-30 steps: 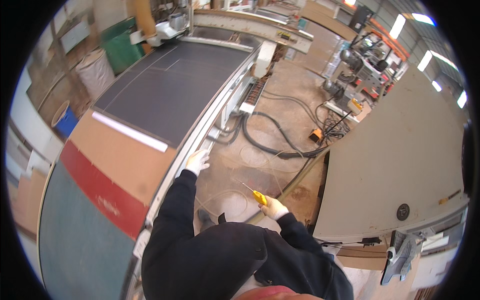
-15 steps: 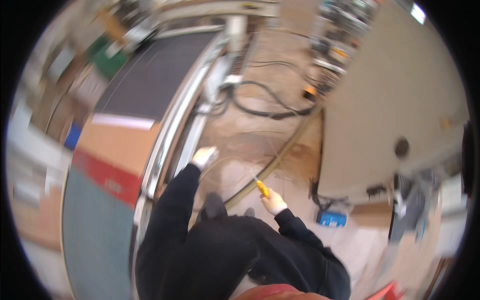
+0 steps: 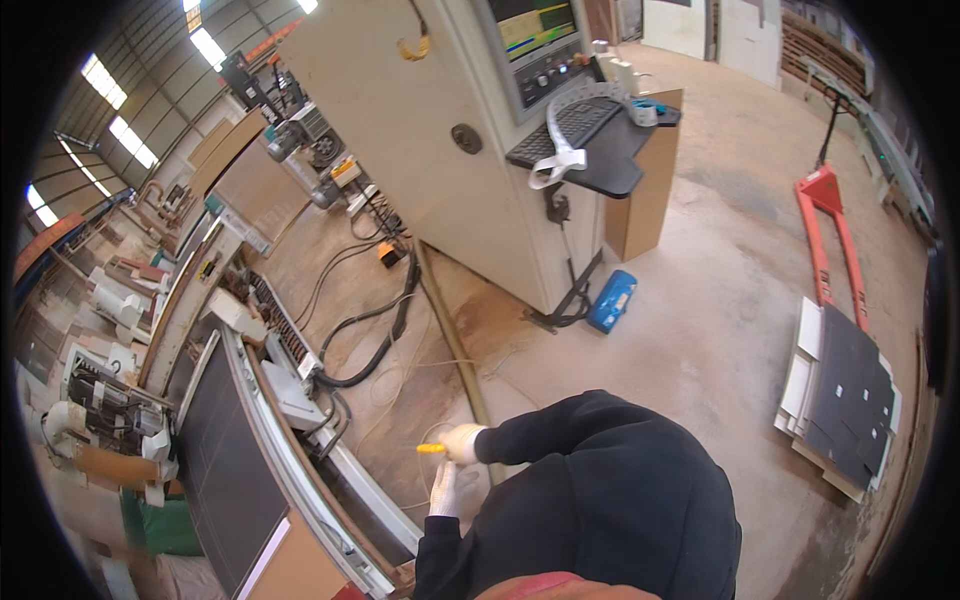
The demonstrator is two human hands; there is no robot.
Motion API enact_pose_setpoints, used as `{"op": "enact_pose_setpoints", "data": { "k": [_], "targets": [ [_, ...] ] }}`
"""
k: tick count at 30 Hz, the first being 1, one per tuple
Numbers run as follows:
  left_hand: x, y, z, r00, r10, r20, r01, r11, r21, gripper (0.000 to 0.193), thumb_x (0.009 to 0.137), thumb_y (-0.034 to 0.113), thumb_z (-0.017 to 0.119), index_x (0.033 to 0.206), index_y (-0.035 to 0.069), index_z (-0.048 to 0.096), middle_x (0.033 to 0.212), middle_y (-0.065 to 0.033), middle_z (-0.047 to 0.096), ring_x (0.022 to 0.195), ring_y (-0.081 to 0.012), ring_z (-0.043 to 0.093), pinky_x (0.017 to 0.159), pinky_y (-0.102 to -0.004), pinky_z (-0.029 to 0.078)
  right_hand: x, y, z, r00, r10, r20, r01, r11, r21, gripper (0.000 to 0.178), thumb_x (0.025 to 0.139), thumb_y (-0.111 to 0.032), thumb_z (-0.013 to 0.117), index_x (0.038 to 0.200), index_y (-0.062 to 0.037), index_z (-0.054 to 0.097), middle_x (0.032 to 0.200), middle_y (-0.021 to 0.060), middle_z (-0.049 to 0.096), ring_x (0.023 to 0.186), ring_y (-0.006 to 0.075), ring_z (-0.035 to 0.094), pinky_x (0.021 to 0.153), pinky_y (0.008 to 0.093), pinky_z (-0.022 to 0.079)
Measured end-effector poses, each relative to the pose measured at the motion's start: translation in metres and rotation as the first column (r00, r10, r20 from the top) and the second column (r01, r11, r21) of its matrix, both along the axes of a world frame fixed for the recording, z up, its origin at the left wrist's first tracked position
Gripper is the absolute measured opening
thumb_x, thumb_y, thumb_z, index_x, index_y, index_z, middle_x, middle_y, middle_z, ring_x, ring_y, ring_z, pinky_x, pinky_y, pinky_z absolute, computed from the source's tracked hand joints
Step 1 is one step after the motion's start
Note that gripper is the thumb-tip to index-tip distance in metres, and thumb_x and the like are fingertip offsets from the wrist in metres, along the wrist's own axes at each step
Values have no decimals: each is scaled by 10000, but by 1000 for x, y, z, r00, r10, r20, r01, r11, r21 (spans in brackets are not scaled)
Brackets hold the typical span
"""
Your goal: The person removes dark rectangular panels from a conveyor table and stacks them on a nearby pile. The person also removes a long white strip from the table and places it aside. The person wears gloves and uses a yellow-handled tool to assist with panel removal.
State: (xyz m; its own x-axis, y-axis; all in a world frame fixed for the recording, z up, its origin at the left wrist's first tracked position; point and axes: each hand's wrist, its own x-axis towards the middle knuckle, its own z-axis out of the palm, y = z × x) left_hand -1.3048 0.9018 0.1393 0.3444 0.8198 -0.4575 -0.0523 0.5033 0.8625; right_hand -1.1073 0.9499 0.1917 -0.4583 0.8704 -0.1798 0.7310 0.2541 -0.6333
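Note:
My right hand (image 3: 463,443), in a white work glove, is closed on a slim yellow-handled tool (image 3: 430,448). The yellow part juts out to the left; the tool's thin end cannot be made out. Just below it is my left hand (image 3: 443,492), also gloved, its fingers stretched up toward the right hand and touching or nearly touching it. I see nothing held in the left hand. Both hands are in front of my black-sleeved body, beside the metal rail of a long machine bed (image 3: 345,470).
A tall beige control cabinet (image 3: 400,130) with a screen and keyboard shelf (image 3: 600,165) stands ahead. Black hoses (image 3: 385,345) and a floor strip (image 3: 450,340) cross the floor. A blue box (image 3: 612,301) lies by the cabinet. At right are a red pallet jack (image 3: 830,230) and stacked dark panels (image 3: 845,395).
My view has swung to the right, bringing the cabinet's screen and the pallet jack into sight. My hands, apart before, have come together; the yellow-handled tool remains in my right hand.

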Motion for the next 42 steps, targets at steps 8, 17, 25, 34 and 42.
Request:
{"op": "enact_pose_setpoints", "data": {
  "k": [8,17,25,34,42],
  "targets": [
    [86,-86,-60,861,368,351,-433,892,127,524,1041,243,594,1487,56,393,1383,-109,545,1263,-261,551,1097,-436,449,31,-105,-24,955,221,197,-236,970,56,344,864,-246,648,1150,-59,688,1139,217,694,1065,411,669,920,491,533],
    [152,-122,-12,464,-82,-882,768,533,355,562,911,260,697,1426,153,499,1251,-173,663,1119,-363,659,962,-444,524,229,-250,-140,775,-558,-296,52,524,-850,527,965,-251,574,1456,-70,517,1355,136,618,1110,297,682,841,465,609],
    [356,-151,5,37,-455,-890,998,53,14,491,855,596,702,1120,189,774,1067,-147,749,1015,-376,691,881,-460,546,477,-431,-250,-76,-971,-226,-125,234,-964,413,1036,-396,506,1378,-164,505,1287,152,619,1097,346,665,820,538,558],
    [570,-170,48,-392,-553,-735,919,-191,-346,573,763,610,801,842,44,769,690,-90,709,620,-217,666,621,-377,532,557,-529,-177,903,-395,169,413,688,-597,451,942,-422,591,1225,-99,728,1267,192,694,1204,367,650,1014,438,497],
    [503,-104,-46,-545,-504,-670,751,62,-657,459,781,490,831,950,67,783,857,-88,753,774,-267,700,745,-410,556,587,-504,-169,801,-569,185,561,607,-564,377,963,-324,553,1137,-62,761,1147,206,742,1136,358,688,978,438,522]
  ]
}}
